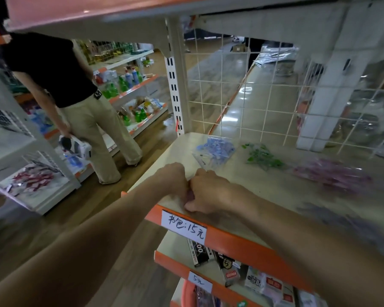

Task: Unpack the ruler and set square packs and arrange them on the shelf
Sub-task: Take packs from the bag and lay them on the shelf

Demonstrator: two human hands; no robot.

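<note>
Our left hand [173, 181] and right hand [211, 192] meet knuckle to knuckle at the near edge of the shelf [265, 188]. The fingers are curled tight. Only a pinkish sliver shows between them, so we cannot tell what they pinch. If it is a wrapper, we should tear slowly at the seam. The blue pack [215, 151] lies just beyond the hands; the green pack [262, 156] and purple pack [333, 176] lie further right, untouched.

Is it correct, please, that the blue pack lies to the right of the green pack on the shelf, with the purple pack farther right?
Not quite: the head view shows the blue pack lying to the left of the green pack on the shelf; the purple pack is farther right.
</note>
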